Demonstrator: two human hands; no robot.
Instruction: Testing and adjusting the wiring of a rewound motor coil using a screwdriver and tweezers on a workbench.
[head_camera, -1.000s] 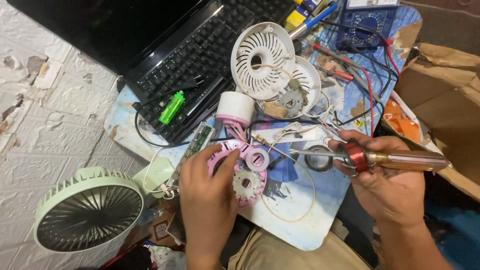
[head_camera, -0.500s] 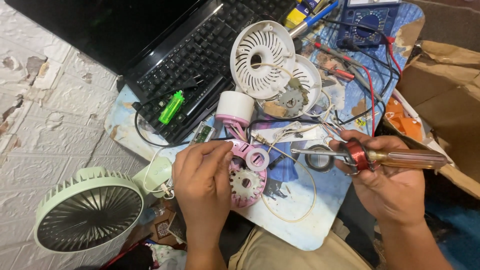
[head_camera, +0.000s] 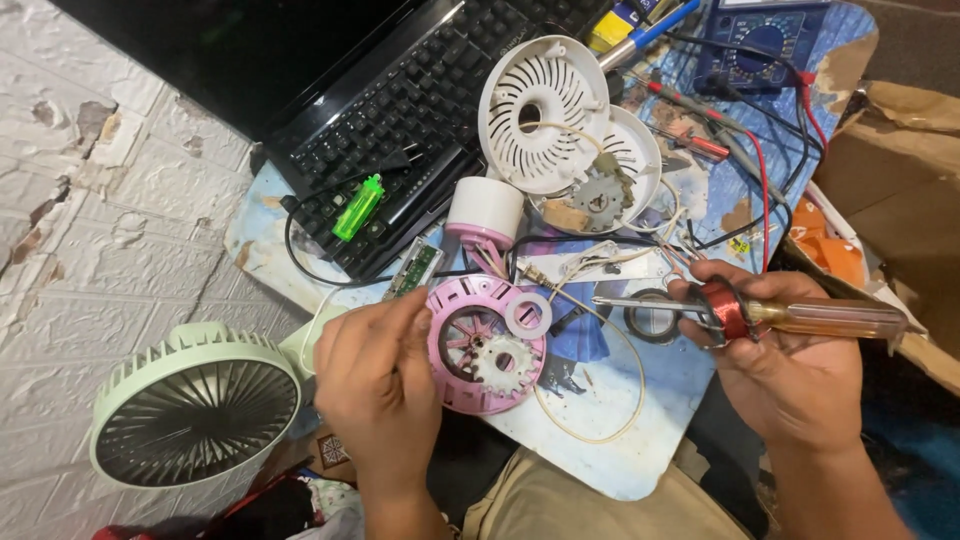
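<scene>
A small fan is seen taken apart on a blue work board, with a soldering iron held over it.

A black laptop is laid at the top, and a pale green fan is stood at lower left. White fan grilles are propped near the middle. The pink fan housing is laid beside the left hand, whose fingers are pinched together at the housing's left rim; what is pinched cannot be told. The soldering iron is gripped in the closed right hand, its tip pointed left towards the housing. A green lighter is rested on the keyboard.
</scene>
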